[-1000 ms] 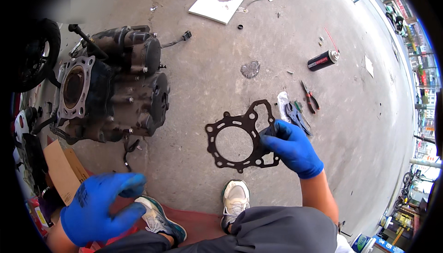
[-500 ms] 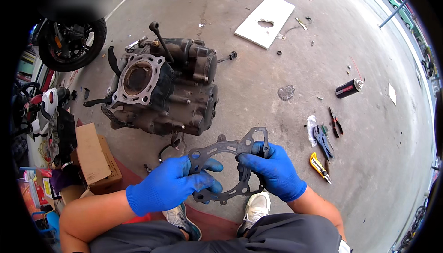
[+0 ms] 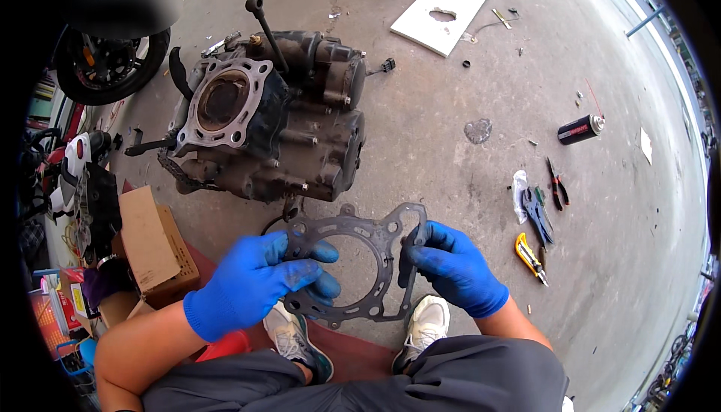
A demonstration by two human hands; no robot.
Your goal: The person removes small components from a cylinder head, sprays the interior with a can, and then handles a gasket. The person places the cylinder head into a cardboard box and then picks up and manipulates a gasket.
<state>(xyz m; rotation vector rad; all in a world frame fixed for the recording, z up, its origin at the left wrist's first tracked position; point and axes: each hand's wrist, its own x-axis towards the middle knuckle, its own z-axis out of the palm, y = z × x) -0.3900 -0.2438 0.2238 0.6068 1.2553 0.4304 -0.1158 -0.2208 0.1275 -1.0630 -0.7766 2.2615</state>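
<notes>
Between my two blue-gloved hands is a thin dark cylinder head gasket [image 3: 378,256], held up over my shoes. It has one big round opening, small holes round it and a narrow loop at its right end. My left hand [image 3: 251,280] pinches its left edge, with fingertips showing through the big opening. My right hand [image 3: 454,268] is closed on the outer bar of the right loop. Beyond them, at the upper left, a dirty engine block [image 3: 282,123] sits on the ground, its cylinder bore facing up inside a pale flat rim.
Pliers [image 3: 558,185], locking pliers [image 3: 538,217], a yellow utility knife [image 3: 530,259] and a spray can [image 3: 580,129] lie on the floor at right. A white foam board [image 3: 441,14] lies farther off. A cardboard box [image 3: 156,241] stands left, below a motorcycle wheel [image 3: 113,66].
The gasket has turned flatter toward me and moved slightly left, so its big opening shows rounder. My right hand has shifted from the inner part to the gasket's outer right bar.
</notes>
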